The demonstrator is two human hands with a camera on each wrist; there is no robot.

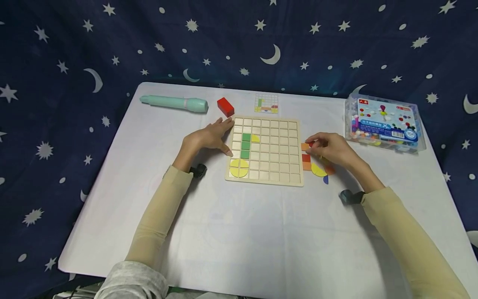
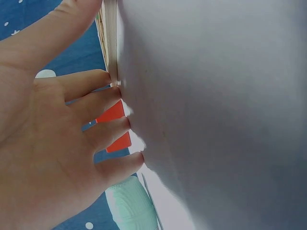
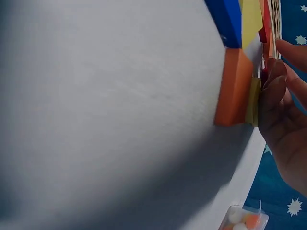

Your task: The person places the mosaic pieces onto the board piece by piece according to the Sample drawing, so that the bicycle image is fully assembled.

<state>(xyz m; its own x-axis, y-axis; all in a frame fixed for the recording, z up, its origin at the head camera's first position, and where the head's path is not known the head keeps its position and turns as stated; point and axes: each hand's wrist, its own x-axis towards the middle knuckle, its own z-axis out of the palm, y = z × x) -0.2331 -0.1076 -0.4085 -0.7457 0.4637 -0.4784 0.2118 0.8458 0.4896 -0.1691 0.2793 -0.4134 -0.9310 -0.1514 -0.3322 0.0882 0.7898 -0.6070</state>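
A wooden grid board lies flat on the table. Green squares stand in a column in its left part, a yellow quarter-round piece sits beside the top one, and yellow pieces form a circle at lower left. With fingers spread, my left hand rests against the board's left edge. At the right side, my right hand pinches a small red piece between thumb and finger, partly hidden. Under and around it lie orange pieces, a yellow piece and a blue piece.
A small pattern card lies behind the board. A red block and a mint-green tube-shaped object are at the back left. At the back right stands a clear plastic box with colourful contents. A starry dark blue cloth hangs behind.
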